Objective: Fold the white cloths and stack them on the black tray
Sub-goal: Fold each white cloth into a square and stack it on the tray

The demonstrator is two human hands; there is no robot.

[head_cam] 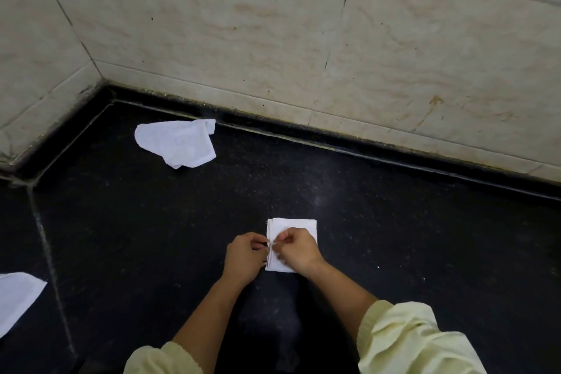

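A small folded white cloth (pixel 299 226) lies on the black surface (pixel 394 237) in front of me. My left hand (pixel 244 255) pinches its left edge with curled fingers. My right hand (pixel 297 249) rests on the cloth and pinches the same edge from the other side. A crumpled white cloth (pixel 177 143) lies near the back left corner. Another white cloth (pixel 16 297) shows at the left edge, partly out of frame. No separate tray can be made out.
Beige tiled walls (pixel 273 33) rise behind the black surface and along its left side. A pale seam (pixel 50 264) runs across the surface on the left. Pale yellow sleeves (pixel 409 340) cover both my forearms.
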